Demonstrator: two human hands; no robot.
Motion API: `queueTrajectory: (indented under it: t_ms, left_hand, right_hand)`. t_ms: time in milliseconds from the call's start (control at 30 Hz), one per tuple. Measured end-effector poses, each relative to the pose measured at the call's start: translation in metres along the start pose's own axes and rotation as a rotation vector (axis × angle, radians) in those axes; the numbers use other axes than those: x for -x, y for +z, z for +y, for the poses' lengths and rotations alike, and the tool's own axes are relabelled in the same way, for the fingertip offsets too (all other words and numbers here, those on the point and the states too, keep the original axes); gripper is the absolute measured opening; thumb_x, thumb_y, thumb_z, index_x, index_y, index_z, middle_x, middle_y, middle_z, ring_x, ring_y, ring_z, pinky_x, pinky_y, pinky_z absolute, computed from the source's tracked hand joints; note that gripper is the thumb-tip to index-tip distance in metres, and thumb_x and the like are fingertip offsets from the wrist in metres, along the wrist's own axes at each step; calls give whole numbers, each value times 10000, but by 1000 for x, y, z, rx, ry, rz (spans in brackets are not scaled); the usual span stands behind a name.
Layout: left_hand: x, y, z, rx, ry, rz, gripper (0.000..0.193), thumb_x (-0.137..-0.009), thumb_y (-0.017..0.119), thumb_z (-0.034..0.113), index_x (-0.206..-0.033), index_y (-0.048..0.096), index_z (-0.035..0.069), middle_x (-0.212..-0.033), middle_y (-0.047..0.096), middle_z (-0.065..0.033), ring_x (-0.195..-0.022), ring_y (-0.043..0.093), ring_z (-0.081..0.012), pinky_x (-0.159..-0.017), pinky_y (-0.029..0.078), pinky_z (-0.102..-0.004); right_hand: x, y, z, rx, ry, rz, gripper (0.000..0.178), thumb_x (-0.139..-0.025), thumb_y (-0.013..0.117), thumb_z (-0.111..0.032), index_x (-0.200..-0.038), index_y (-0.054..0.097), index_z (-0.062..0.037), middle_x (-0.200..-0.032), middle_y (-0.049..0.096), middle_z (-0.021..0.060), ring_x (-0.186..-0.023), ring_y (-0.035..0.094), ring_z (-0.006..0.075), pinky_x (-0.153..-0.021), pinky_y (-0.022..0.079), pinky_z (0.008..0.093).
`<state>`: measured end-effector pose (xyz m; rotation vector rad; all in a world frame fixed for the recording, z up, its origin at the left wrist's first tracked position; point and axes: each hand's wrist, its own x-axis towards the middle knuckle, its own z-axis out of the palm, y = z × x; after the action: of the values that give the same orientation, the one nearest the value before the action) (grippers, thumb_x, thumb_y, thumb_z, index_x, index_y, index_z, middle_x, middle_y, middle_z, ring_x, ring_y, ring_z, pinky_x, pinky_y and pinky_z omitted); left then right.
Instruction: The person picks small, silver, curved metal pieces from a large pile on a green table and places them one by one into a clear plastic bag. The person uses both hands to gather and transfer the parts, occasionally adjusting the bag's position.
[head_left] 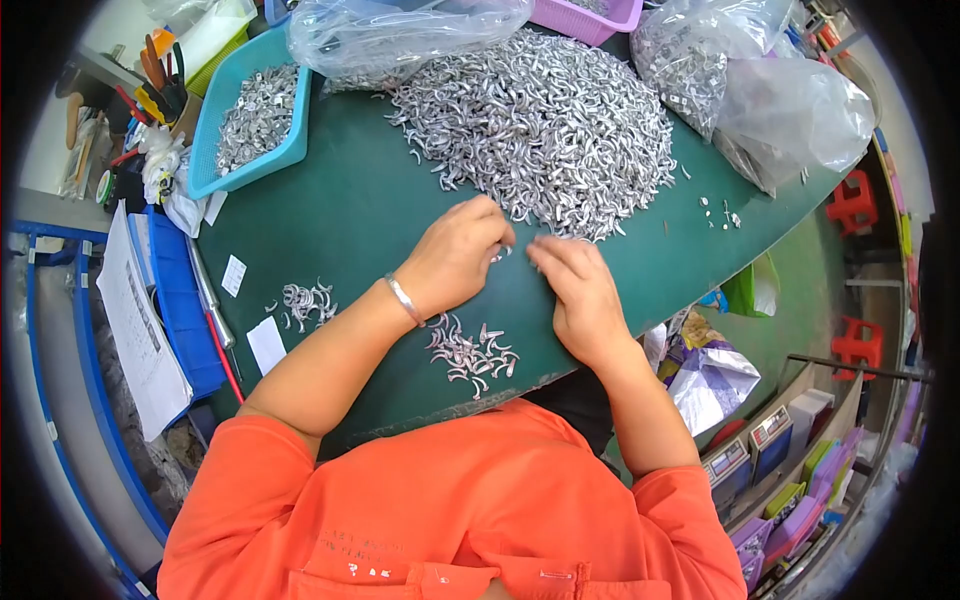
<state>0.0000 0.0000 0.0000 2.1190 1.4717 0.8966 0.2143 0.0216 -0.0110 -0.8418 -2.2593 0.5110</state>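
A large heap of small curved silver metal pieces (550,120) covers the far middle of the green table. At its near edge, my left hand (455,258) is closed in a pinch, with a small curved metal piece (501,254) showing at the fingertips. Just to the right, my right hand (583,295) has its fingers bent and drawn together beside the heap; what they hold, if anything, is hidden. A loose group of curved pieces (470,352) lies between my forearms, near the table's front edge. Another small cluster (308,303) sits left of my left forearm.
A light-blue basket (300,135) of small metal parts stands at the far left. Clear plastic bags (795,110) with parts lie at the far right, and another bag (400,35) at the back. A blue tray with papers (145,320) is beyond the left edge.
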Motion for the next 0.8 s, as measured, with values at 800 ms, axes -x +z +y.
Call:
queueTrajectory:
  t_ms: [800]
  left_hand:
    - [27,-17,13,35,-77,-144,92,-782,689,-9,-856,644,24,-813,612,-106,-775,620,-302,-690,510,-360]
  right_hand:
    - [37,3,-31,16,-60,-23,160,-745,746,-95,-888,675,-80,-902,600,45,-800,562,250,-687,413,369]
